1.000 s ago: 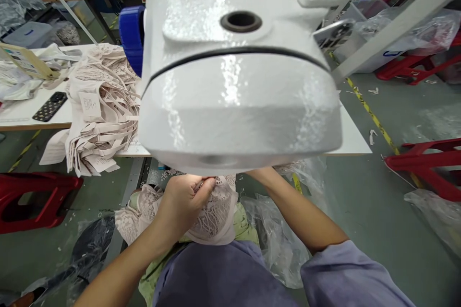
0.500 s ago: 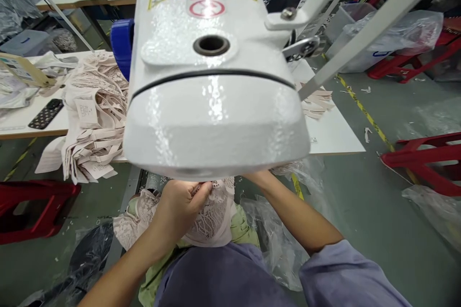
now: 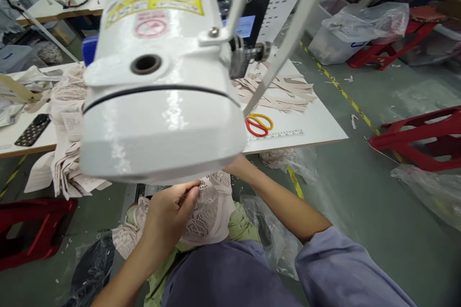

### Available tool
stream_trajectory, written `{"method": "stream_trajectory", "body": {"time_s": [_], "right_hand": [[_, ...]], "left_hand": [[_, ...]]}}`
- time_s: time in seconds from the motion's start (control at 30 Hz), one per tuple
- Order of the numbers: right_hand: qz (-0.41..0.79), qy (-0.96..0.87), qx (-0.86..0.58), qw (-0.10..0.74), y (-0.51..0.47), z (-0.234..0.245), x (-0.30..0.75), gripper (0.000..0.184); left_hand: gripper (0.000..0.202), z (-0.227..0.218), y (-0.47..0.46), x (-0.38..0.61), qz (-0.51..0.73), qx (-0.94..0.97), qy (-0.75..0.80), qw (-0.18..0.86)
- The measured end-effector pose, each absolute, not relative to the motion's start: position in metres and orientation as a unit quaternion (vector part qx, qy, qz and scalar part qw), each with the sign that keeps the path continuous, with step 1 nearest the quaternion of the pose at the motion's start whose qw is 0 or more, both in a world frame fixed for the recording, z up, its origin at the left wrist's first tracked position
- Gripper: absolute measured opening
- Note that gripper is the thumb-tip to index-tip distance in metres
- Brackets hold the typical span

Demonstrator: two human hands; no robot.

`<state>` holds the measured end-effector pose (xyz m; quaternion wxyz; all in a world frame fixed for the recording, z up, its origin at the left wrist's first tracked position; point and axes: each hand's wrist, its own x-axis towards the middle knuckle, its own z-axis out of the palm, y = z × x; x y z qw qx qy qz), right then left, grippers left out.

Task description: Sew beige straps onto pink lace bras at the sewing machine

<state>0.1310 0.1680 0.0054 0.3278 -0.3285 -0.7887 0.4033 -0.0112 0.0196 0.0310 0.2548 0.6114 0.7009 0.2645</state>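
At your far left, a dark phone [image 3: 32,129] lies beside a pile of pale garments [image 3: 68,122]. Your left hand [image 3: 167,216] has its fingers clamped on the lace garment [image 3: 207,213], which drapes over your lap below the sewing machine head [image 3: 162,129]. That hides your right hand's [image 3: 236,165] fingers; you can't tell their state. Farther right, scissors [image 3: 258,124] lie on the table [image 3: 320,129].

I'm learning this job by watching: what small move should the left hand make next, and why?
Probably ease the lace piece slightly forward: the left hand pinches it close to the lower front of the machine head, and the fabric's far end runs out of sight beneath. Go gently, since the right forearm reaches there too and the head hides the right hand.
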Motion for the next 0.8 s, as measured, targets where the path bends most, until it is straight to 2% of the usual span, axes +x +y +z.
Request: {"method": "stream_trajectory", "body": {"time_s": [0.07, 0.37, 0.8], "right_hand": [[0.423, -0.781, -0.332, 0.318, 0.169, 0.004, 0.13, 0.003], [0.434, -0.761, -0.321, 0.36, 0.169, -0.007, 0.122, 0.005], [0.418, -0.767, -0.331, 0.357, 0.168, -0.006, 0.125, 0.004]], "left_hand": [[0.025, 0.027, 0.015, -0.013, 0.272, 0.613, 0.707, 0.226], [0.025, 0.02, 0.003, -0.016, 0.277, 0.615, 0.718, 0.173], [0.025, 0.022, 0.002, -0.013, 0.285, 0.634, 0.695, 0.181]]}}
